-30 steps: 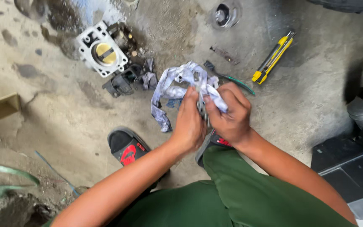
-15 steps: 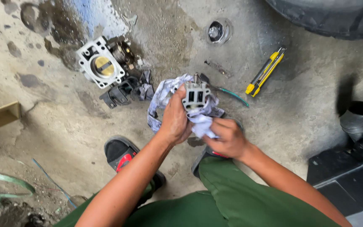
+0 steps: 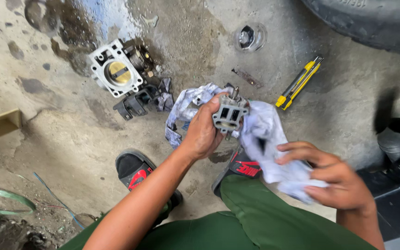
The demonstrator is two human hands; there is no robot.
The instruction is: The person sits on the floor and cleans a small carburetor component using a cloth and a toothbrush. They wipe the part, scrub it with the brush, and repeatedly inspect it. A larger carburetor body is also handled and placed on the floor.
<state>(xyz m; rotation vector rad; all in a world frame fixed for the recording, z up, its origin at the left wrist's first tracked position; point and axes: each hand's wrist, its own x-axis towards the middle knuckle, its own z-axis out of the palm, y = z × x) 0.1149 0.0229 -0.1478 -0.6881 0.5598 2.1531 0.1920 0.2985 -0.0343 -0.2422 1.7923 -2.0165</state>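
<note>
Gripping a small grey metal valve body (image 3: 229, 114) above the concrete floor (image 3: 61, 139), the left hand (image 3: 203, 132) is curling its fingers round the part's left side, with the thumb lying over its top edge. The right hand (image 3: 330, 173) is sitting lower and to the right, its fingers bunching and pinching a pale, stained rag (image 3: 269, 143) that is draping up to touch the valve body. A throttle body (image 3: 115, 74) with a brass plate is lying on the floor to the upper left, well apart, and a yellow utility knife (image 3: 299, 83) is lying to the upper right.
</note>
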